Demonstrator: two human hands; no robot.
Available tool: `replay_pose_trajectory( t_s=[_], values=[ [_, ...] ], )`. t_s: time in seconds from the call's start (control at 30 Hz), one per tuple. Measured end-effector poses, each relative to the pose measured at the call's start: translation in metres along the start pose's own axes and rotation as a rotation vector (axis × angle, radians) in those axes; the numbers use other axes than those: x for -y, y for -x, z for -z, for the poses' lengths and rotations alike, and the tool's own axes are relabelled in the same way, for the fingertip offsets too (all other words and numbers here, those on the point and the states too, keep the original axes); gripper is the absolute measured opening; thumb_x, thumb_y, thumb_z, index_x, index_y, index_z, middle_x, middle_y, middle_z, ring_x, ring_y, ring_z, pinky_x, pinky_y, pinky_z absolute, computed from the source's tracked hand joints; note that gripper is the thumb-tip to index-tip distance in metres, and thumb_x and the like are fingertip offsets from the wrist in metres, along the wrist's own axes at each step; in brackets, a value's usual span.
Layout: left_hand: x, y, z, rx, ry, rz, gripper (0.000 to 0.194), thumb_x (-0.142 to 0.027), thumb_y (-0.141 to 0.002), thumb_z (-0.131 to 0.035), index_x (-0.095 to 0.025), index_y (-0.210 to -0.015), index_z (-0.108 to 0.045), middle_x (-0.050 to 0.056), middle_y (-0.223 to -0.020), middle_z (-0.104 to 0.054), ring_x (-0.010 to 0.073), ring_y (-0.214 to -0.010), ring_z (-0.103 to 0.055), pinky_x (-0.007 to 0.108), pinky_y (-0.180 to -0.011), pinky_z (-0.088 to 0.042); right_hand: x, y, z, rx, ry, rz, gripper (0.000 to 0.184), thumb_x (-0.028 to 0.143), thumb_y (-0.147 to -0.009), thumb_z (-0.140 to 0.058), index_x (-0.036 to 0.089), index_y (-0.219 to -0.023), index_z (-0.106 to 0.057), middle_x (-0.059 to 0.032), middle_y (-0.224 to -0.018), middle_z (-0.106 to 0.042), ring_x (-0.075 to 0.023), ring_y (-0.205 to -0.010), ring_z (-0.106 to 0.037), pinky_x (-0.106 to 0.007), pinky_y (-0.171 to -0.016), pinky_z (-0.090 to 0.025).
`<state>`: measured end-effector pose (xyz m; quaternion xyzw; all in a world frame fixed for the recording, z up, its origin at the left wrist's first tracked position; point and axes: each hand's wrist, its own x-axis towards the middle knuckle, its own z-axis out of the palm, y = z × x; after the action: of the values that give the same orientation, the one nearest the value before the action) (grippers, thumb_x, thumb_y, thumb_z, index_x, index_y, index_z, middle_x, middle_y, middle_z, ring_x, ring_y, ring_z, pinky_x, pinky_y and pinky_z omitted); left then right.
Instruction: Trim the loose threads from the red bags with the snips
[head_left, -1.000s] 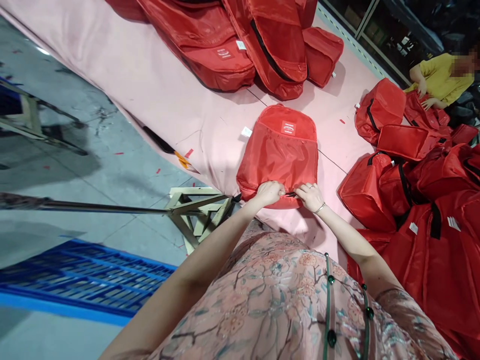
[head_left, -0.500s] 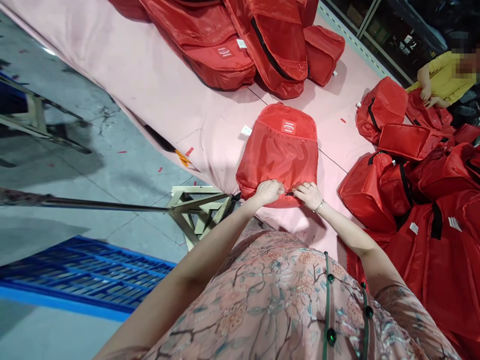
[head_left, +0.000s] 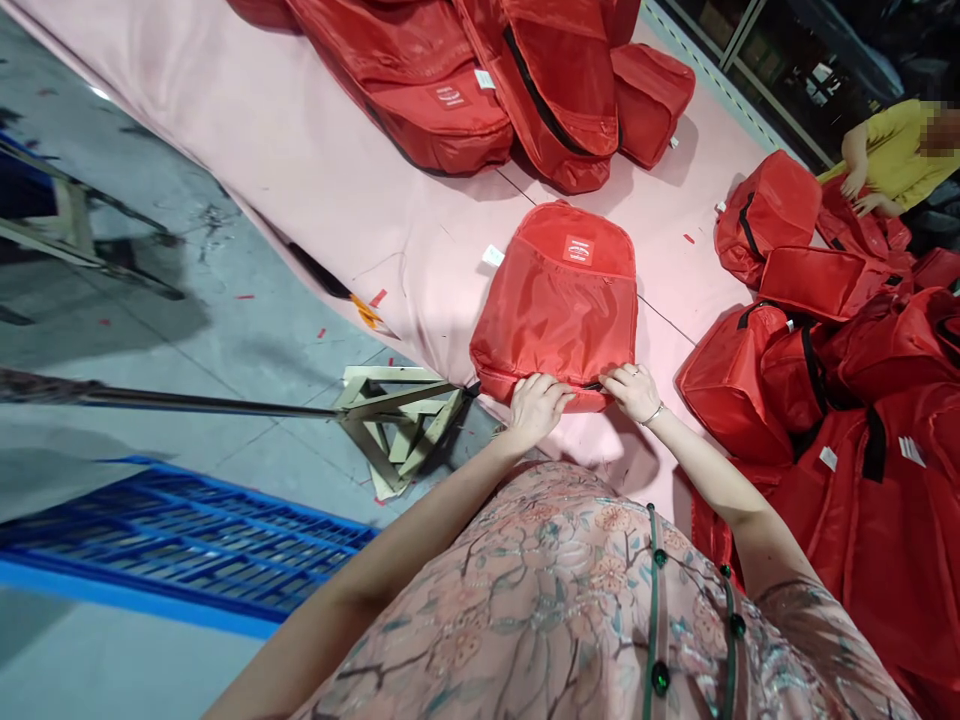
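Observation:
A flat red bag [head_left: 559,300] with a small white label lies on the pink table [head_left: 300,150] in front of me. My left hand [head_left: 534,408] grips the bag's near edge with curled fingers. My right hand [head_left: 634,390], with a ring and a thin bracelet, pinches the same edge a little to the right, at a dark zipper. The two hands are a short way apart.
Piles of red bags lie at the back [head_left: 495,80] and at the right [head_left: 847,380]. A person in a yellow top [head_left: 892,150] works at the far right. A wooden trestle [head_left: 397,415] and a blue pallet [head_left: 187,540] stand on the floor at left.
My hands have moved slightly apart along the bag's near edge, the right one going rightward. The bag has stayed in place.

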<state>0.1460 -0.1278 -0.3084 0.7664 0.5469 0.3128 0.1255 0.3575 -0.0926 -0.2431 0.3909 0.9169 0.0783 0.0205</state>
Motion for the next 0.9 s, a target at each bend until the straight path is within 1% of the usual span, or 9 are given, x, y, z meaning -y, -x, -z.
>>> replay_pose_trajectory(
  t_s=[0.1, 0.33, 0.53, 0.6, 0.7, 0.73, 0.77, 0.87, 0.9],
  values=[
    [-0.008, 0.000, -0.004, 0.011, -0.035, -0.007, 0.032, -0.042, -0.087, -0.042, -0.021, -0.092, -0.066, 0.008, -0.089, -0.063, 0.0220, -0.087, -0.051, 0.037, -0.077, -0.033, 0.001, 0.000, 0.003, 0.000, 0.012, 0.033, 0.032, 0.023, -0.095, -0.033, 0.020, -0.112, -0.059, -0.0077, -0.105, -0.062, -0.0188, -0.090, -0.044, -0.033, -0.072, -0.024],
    [-0.014, -0.003, -0.009, 0.009, -0.051, 0.039, 0.027, -0.032, -0.088, -0.041, -0.019, -0.086, -0.065, 0.010, -0.088, -0.063, 0.0225, -0.087, -0.051, 0.037, -0.076, -0.033, 0.007, 0.000, 0.004, 0.010, 0.030, 0.065, 0.031, 0.021, -0.095, -0.032, 0.020, -0.113, -0.057, -0.0072, -0.105, -0.061, -0.0183, -0.090, -0.043, -0.032, -0.075, -0.025],
    [-0.015, -0.004, -0.010, 0.002, -0.029, 0.039, 0.026, -0.030, -0.086, -0.042, -0.018, -0.084, -0.065, 0.010, -0.086, -0.062, 0.0225, -0.086, -0.051, 0.037, -0.076, -0.035, 0.014, -0.004, -0.003, -0.001, 0.013, 0.015, 0.031, 0.024, -0.095, -0.031, 0.020, -0.110, -0.059, -0.0078, -0.105, -0.061, -0.0183, -0.088, -0.044, -0.032, -0.074, -0.026],
    [-0.015, -0.002, -0.008, 0.016, 0.004, -0.006, 0.026, -0.030, -0.087, -0.042, -0.018, -0.083, -0.065, 0.009, -0.084, -0.062, 0.0211, -0.085, -0.052, 0.036, -0.076, -0.035, 0.015, -0.003, -0.004, -0.016, -0.023, -0.034, 0.031, 0.028, -0.095, -0.033, 0.019, -0.104, -0.061, -0.0081, -0.099, -0.063, -0.0188, -0.087, -0.045, -0.032, -0.074, -0.026],
    [-0.010, 0.003, 0.001, 0.128, 0.063, -0.232, 0.031, -0.034, -0.088, -0.040, -0.019, -0.077, -0.065, 0.006, -0.078, -0.062, 0.0181, -0.080, -0.052, 0.034, -0.077, -0.037, 0.018, 0.002, -0.005, -0.074, -0.134, -0.167, 0.031, 0.035, -0.093, -0.038, 0.018, -0.100, -0.063, -0.0089, -0.091, -0.064, -0.0193, -0.085, -0.048, -0.032, -0.075, -0.029],
    [-0.007, 0.004, 0.005, 0.152, 0.069, -0.291, 0.032, -0.034, -0.088, -0.040, -0.019, -0.076, -0.066, 0.006, -0.077, -0.062, 0.0178, -0.079, -0.052, 0.033, -0.078, -0.037, 0.021, 0.005, -0.005, -0.111, -0.190, -0.228, 0.030, 0.036, -0.092, -0.040, 0.017, -0.100, -0.062, -0.0092, -0.091, -0.064, -0.0195, -0.086, -0.049, -0.031, -0.076, -0.031],
    [-0.002, 0.005, 0.009, 0.148, 0.064, -0.309, 0.032, -0.034, -0.088, -0.040, -0.019, -0.077, -0.066, 0.006, -0.079, -0.062, 0.0181, -0.081, -0.052, 0.034, -0.078, -0.038, 0.024, 0.008, -0.006, -0.155, -0.258, -0.292, 0.030, 0.037, -0.091, -0.042, 0.017, -0.100, -0.062, -0.0093, -0.092, -0.064, -0.0196, -0.087, -0.051, -0.031, -0.078, -0.032],
    [0.014, 0.004, 0.018, 0.041, 0.037, -0.187, 0.028, -0.032, -0.088, -0.041, -0.018, -0.097, -0.064, 0.009, -0.095, -0.062, 0.0208, -0.092, -0.050, 0.036, -0.082, -0.039, 0.039, 0.018, -0.013, -0.297, -0.538, -0.487, 0.028, 0.039, -0.088, -0.046, 0.016, -0.098, -0.060, -0.0082, -0.094, -0.063, -0.0183, -0.087, -0.054, -0.030, -0.079, -0.038],
    [0.019, 0.002, 0.019, 0.031, 0.027, -0.157, 0.028, -0.030, -0.087, -0.042, -0.019, -0.103, -0.063, 0.010, -0.099, -0.062, 0.0215, -0.094, -0.050, 0.037, -0.083, -0.040, 0.046, 0.020, -0.017, -0.336, -0.654, -0.551, 0.028, 0.040, -0.086, -0.048, 0.017, -0.098, -0.059, -0.0072, -0.093, -0.063, -0.0171, -0.084, -0.055, -0.028, -0.077, -0.040]
  ],
)
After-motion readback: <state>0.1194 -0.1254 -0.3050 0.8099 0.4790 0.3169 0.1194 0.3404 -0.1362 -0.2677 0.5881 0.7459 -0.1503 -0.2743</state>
